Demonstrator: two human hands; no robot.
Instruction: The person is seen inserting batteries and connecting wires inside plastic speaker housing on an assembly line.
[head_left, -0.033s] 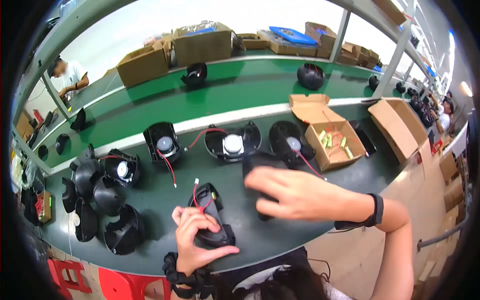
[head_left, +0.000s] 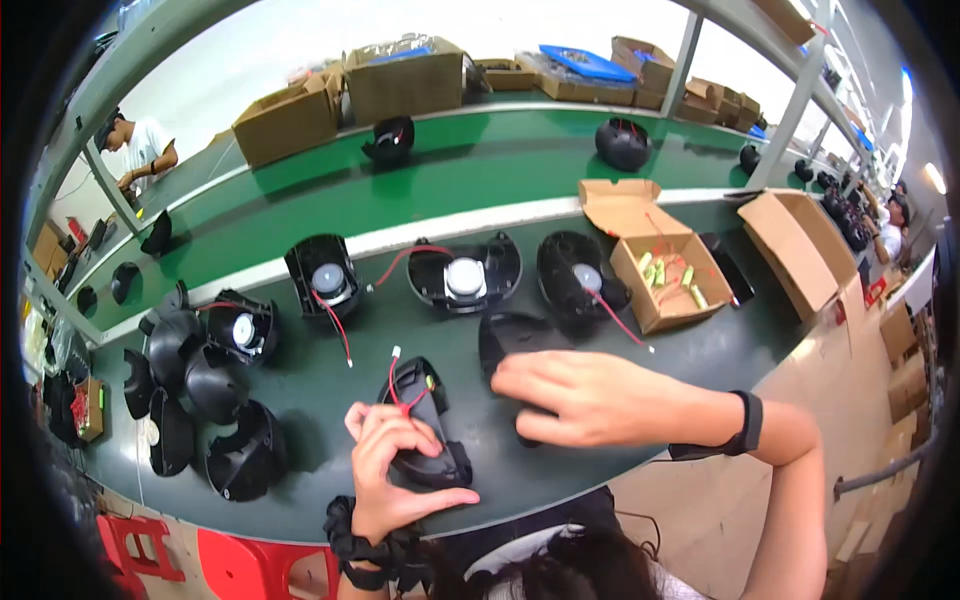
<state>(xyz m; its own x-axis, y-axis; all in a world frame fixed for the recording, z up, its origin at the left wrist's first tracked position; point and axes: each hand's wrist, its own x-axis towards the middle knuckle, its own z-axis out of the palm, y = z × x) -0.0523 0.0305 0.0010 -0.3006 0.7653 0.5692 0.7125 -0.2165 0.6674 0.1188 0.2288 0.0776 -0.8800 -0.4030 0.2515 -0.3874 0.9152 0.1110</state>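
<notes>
Red stools (head_left: 232, 568) at lower L of frame, below the bench (head_left: 325, 440). Your L hand (head_left: 385, 468), lower ctr, is around the near end of the open shell (head_left: 430, 412): fingers clamped over its L wall, tips inside, thumb stretched along the near end. That shell lies on the bench just below mid-frame, hollow side up, w/ a red lead (head_left: 391, 383) running up to a white plug (head_left: 396, 352). Black scrunchie (head_left: 342, 530) on your L wrist, black band (head_left: 748, 420) on your R.

Your R hand (head_left: 575, 400), R of ctr, is at the near side of the dark shell (head_left: 515, 338). Fingers bent, close together; can't tell if they grip it, tips partly hidden.

Loose shells (head_left: 215, 388) bunch at L of frame, w/ a small box (head_left: 96, 412) of red bits at far L. Next up, 4 speaker shells (head_left: 465, 278) span L to ctr, w/ red wires. R of them, an open carton (head_left: 688, 318) has pale green cells (head_left: 656, 273) in it; bigger carton (head_left: 800, 250) further R.

Beyond: green belt (head_left: 480, 170) across upper frame, carrying more shells, e.g. one upper ctr (head_left: 392, 142). Past it, cardboard boxes (head_left: 405, 85) & a blue tray (head_left: 587, 64) up top; co-worker (head_left: 148, 152) in white, upper L, head down.
</notes>
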